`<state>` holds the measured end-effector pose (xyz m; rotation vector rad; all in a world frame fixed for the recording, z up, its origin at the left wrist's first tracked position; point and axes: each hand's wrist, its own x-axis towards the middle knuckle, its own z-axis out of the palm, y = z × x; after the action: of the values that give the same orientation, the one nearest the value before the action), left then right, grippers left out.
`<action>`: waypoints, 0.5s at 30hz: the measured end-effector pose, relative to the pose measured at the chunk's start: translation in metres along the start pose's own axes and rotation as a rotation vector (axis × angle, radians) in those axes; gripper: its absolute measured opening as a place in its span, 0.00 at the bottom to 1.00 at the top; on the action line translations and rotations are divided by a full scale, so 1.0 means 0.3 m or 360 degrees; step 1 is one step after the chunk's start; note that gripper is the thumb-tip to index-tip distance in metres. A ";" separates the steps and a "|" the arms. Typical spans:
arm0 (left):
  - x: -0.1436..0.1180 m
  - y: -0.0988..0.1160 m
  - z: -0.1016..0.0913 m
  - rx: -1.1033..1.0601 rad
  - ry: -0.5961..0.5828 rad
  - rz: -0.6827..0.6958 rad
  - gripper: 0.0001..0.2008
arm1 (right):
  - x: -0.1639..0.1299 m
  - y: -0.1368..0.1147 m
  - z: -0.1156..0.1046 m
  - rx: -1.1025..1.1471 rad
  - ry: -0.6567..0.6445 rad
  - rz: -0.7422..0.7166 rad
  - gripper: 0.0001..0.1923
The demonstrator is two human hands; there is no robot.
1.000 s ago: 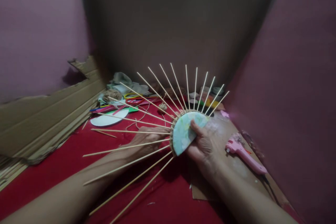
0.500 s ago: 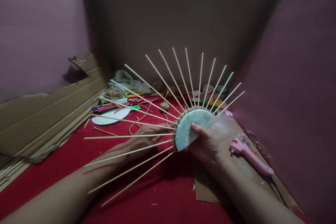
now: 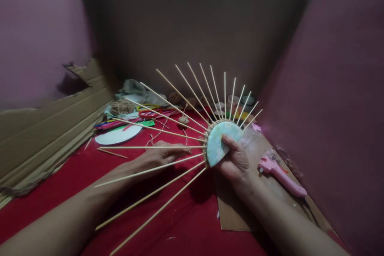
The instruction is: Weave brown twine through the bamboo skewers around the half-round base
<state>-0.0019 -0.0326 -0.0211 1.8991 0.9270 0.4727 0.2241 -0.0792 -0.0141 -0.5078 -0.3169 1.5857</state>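
Note:
My right hand (image 3: 235,160) grips a pale green-and-white half disc (image 3: 220,138), thumb on its front face and fingers behind. Thin wooden sticks (image 3: 151,113) fan out from its curved edge, where twine (image 3: 206,141) is wound around their bases. My left hand (image 3: 162,156) is behind the left-hand sticks, a little away from the disc. Its fingers point right and are drawn together; what they hold, if anything, I cannot make out. A loose twine strand (image 3: 186,132) comes down from a small twine ball (image 3: 183,120) near the left fingertips.
A pink glue gun (image 3: 282,174) lies on a cardboard sheet (image 3: 237,212) at right. Red-handled scissors (image 3: 150,113), a white oval piece (image 3: 118,135) and a larger twine ball (image 3: 121,107) are at the back left. Stacked cardboard (image 3: 45,140) leans along the left wall.
My left hand has drawn back to the left from the disc's edge. The half disc and its sticks have turned slightly in my right hand, and the view has shifted a little.

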 end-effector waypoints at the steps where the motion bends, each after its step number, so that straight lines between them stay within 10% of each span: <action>1: 0.001 0.005 -0.016 0.0082 0.0023 0.0033 0.18 | 0.004 -0.002 -0.001 0.0001 0.0008 -0.0011 0.13; 15: -0.012 0.054 -0.206 -0.0587 0.0499 -0.0089 0.10 | 0.048 -0.039 -0.016 0.0036 0.0101 -0.0190 0.14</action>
<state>-0.0379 -0.0039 0.0231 1.4853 1.0115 0.8624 0.2364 -0.0644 -0.0143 -0.5114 -0.2757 1.4531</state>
